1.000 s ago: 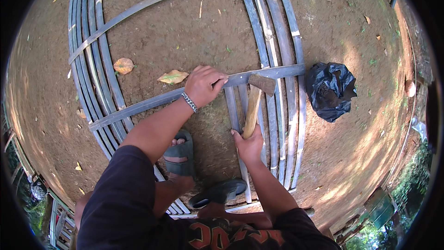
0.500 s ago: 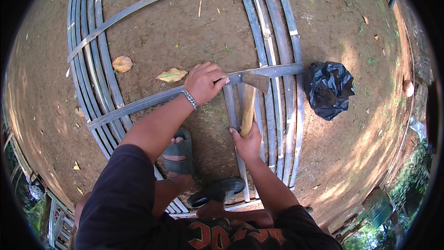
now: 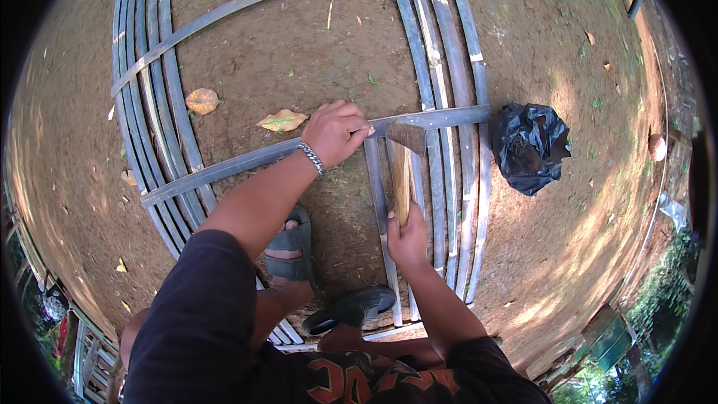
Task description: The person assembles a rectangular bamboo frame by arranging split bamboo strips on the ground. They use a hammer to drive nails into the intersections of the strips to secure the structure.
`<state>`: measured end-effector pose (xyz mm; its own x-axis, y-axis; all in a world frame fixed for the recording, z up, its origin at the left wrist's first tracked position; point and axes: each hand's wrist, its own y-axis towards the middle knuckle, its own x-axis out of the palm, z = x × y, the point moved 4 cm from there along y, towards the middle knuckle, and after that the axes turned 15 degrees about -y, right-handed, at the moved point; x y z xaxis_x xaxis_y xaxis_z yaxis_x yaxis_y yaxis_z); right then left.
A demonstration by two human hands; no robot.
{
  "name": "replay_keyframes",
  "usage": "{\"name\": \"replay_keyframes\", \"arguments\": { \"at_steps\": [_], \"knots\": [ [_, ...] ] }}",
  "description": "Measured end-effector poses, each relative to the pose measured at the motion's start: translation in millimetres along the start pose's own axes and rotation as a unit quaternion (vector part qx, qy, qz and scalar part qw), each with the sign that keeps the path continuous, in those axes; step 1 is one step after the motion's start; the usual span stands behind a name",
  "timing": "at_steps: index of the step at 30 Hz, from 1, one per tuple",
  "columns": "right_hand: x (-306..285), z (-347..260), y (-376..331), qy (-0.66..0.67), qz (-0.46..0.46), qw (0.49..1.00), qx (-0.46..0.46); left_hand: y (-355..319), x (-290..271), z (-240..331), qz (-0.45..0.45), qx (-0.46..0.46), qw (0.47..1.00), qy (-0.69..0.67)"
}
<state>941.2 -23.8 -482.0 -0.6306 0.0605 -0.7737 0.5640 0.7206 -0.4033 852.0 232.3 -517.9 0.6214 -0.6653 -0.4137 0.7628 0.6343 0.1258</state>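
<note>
My left hand (image 3: 336, 135) rests on the dark crosswise slat (image 3: 254, 157) of a slatted bamboo frame. Its thumb and forefinger are pinched together over the slat, and whatever is between them is too small to make out. In my right hand (image 3: 409, 241) is the wooden handle of a hatchet (image 3: 402, 179). The hatchet's dark, wide metal head (image 3: 407, 138) is close to the slat, just right of the left fingertips. Whether head and slat touch, I cannot tell. Long bamboo strips (image 3: 449, 202) run lengthwise beneath the slat on the right.
Right of the frame, a black plastic bag (image 3: 529, 148) sits open with dark contents. Another group of long strips (image 3: 153, 75) forms the left side, joined by a far crosspiece (image 3: 247, 1). Dry leaves (image 3: 282, 120) lie on the dirt. My sandalled feet (image 3: 290, 247) are inside the frame.
My right hand has moved slightly toward me and to the right. The hatchet head has shifted a little left, toward the left fingertips. My left hand keeps its pinch on the slat.
</note>
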Motion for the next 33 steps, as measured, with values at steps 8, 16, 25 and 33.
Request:
{"name": "replay_keyframes", "arguments": {
  "at_steps": [8, 16, 25, 33],
  "knots": [
    [-39.9, -21.8, 1.1, -0.088, -0.046, 0.994, -0.053, 0.4, 1.8, -3.7, -0.026, -0.021, 0.999, 0.017],
    [-45.6, -29.4, 12.9, -0.1, -0.058, 0.989, -0.088, -0.2, -0.6, -7.5, -0.025, -0.013, 1.0, 0.006],
    [-46.7, -29.5, 11.0, -0.09, -0.02, 0.988, -0.121, 0.4, -1.4, -5.6, -0.028, -0.025, 0.999, 0.007],
    [-48.7, -26.7, 11.2, -0.051, -0.035, 0.994, -0.092, 0.1, -0.7, -5.6, -0.017, -0.012, 1.0, 0.009]
  ]
}}
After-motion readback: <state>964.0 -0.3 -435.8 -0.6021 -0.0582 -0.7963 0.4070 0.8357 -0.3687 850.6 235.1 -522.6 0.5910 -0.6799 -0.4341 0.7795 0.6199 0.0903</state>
